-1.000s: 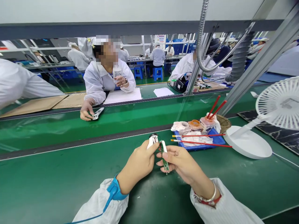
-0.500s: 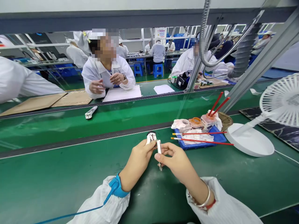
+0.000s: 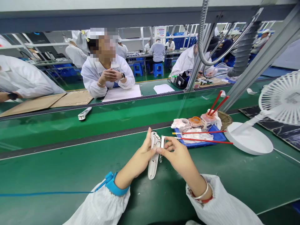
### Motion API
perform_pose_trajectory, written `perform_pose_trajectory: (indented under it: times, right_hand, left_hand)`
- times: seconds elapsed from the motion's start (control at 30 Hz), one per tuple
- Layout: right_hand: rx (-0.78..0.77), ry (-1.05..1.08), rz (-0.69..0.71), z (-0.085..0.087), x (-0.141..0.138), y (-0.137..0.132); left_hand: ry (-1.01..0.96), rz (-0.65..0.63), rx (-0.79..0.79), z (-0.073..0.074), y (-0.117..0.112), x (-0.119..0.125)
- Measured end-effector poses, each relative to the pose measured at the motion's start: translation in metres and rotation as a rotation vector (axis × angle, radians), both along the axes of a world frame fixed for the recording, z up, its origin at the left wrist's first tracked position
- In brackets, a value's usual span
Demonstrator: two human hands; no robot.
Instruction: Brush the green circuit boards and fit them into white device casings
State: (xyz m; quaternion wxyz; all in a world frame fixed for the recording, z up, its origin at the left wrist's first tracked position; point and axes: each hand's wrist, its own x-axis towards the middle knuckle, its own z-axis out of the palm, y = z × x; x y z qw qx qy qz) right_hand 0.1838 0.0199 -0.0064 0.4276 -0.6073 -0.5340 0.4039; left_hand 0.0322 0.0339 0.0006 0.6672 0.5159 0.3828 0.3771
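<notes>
My left hand [image 3: 140,155] grips a long white plastic housing [image 3: 153,159] held upright over the green bench, its lower end pointing down toward the mat. My right hand [image 3: 176,153] pinches a narrow circuit board with a metal end [image 3: 161,146] and holds it against the right side of the housing. Both hands meet at the top of the housing. A blue wrist strap [image 3: 113,186] with a blue cord sits on my left wrist, and a bracelet [image 3: 202,195] on my right.
A blue tray [image 3: 219,137] with red-handled brushes, small pots and white cloth lies just right of my hands. A white fan [image 3: 278,100] stands at the far right. Another white housing [image 3: 84,113] lies on the conveyor belt. A co-worker sits opposite with hands clasped.
My left hand has turned the white housing so its full length shows. The circuit board has moved up against its side. The housing on the belt has drifted left. The co-worker clasped both hands.
</notes>
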Motion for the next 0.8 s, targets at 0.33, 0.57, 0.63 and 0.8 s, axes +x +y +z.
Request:
perform_pose_trajectory:
  times: [0.33, 0.57, 0.63, 0.8]
  right_hand:
    - [-0.014, -0.036, 0.001, 0.005, -0.002, -0.002]
    - [0.005, -0.114, -0.003, 0.008, -0.003, -0.002]
    - [0.002, -0.123, -0.003, 0.008, -0.004, -0.002]
    - [-0.033, -0.167, -0.006, 0.009, -0.006, -0.002]
  left_hand:
    - [-0.384, 0.039, -0.242, 0.000, -0.001, 0.006]
    - [-0.371, 0.093, -0.262, -0.005, 0.001, 0.008]
    - [-0.389, 0.110, -0.269, -0.006, 0.001, 0.010]
    - [-0.493, 0.110, -0.273, -0.008, -0.001, 0.014]
